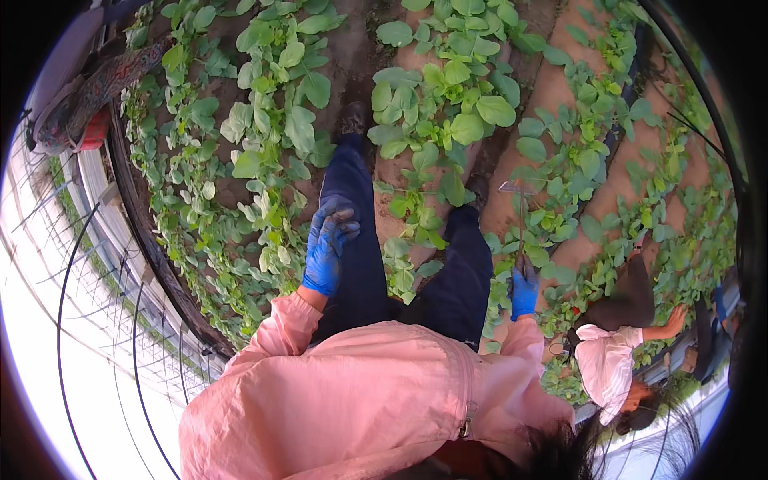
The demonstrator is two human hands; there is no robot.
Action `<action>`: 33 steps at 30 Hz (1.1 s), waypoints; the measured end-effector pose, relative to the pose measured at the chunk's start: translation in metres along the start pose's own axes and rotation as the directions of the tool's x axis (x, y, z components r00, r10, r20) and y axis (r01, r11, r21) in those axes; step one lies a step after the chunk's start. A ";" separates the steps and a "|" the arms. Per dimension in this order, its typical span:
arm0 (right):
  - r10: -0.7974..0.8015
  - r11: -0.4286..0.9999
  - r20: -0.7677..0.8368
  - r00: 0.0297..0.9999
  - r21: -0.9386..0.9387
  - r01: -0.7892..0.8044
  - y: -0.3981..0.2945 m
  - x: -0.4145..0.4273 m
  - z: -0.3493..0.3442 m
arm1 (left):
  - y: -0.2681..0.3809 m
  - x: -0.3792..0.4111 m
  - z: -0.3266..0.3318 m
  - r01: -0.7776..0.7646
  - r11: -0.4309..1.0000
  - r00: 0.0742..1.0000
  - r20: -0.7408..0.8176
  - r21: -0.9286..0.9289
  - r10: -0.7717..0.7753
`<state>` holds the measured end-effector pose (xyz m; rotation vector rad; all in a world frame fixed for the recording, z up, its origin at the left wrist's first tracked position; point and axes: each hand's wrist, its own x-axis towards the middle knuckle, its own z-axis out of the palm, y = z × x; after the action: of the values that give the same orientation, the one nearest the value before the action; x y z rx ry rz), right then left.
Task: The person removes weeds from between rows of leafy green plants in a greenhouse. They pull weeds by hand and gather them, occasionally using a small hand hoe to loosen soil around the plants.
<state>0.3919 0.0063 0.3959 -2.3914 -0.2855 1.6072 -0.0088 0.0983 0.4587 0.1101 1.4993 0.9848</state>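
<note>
My left hand (pixel 329 245), in a soiled blue glove, is by my left thigh with its fingers curled; no tool shows in it. In a blue glove too, my right hand (pixel 524 289) grips the handle of a small hand hoe (pixel 521 222). The hoe's thin shaft points away from me, and its flat metal head (pixel 515 188) lies over the soil and leaves of the row on the right. Between my legs runs a row of leafy green plants (pixel 425 156), some leaves touching my right trouser leg.
More leafy rows (pixel 264 120) stand on the left and right, with bare soil furrows (pixel 360 54) between them. A co-worker (pixel 609 360) bends over plants at the lower right; another person is partly seen at the far right. A person's patterned sleeve (pixel 102 84) shows upper left, near the greenhouse wall frame (pixel 114 204).
</note>
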 end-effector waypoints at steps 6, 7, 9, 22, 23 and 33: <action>0.151 0.988 -0.255 0.955 0.016 -0.152 -0.009 -0.097 0.073 | 0.095 0.097 -0.062 0.053 0.998 0.998 0.040 -0.022 -0.053; 0.185 0.982 -0.319 0.930 0.034 -0.184 -0.012 -0.112 0.088 | 0.112 0.111 -0.075 0.024 0.999 0.998 0.053 0.033 -0.026; 0.201 0.980 -0.369 0.907 0.072 -0.188 -0.011 -0.134 0.108 | 0.139 0.129 -0.102 0.011 0.998 0.998 0.064 0.061 -0.015; 0.101 0.990 -0.533 0.840 0.136 -0.033 -0.074 -0.187 0.188 | 0.192 0.204 -0.146 0.059 0.990 0.990 0.119 0.125 -0.074; 0.095 0.992 -0.535 0.840 0.121 -0.035 -0.077 -0.186 0.185 | 0.188 0.204 -0.144 0.075 0.993 0.988 0.130 0.096 -0.087; 0.022 0.985 -0.358 0.933 0.170 0.042 -0.121 -0.125 0.184 | 0.159 0.190 -0.114 0.069 0.993 0.997 0.049 -0.093 -0.065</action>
<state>0.1713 0.1019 0.4769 -2.4766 -0.0810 1.1047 -0.2223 0.2544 0.3947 0.0147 1.4030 0.9912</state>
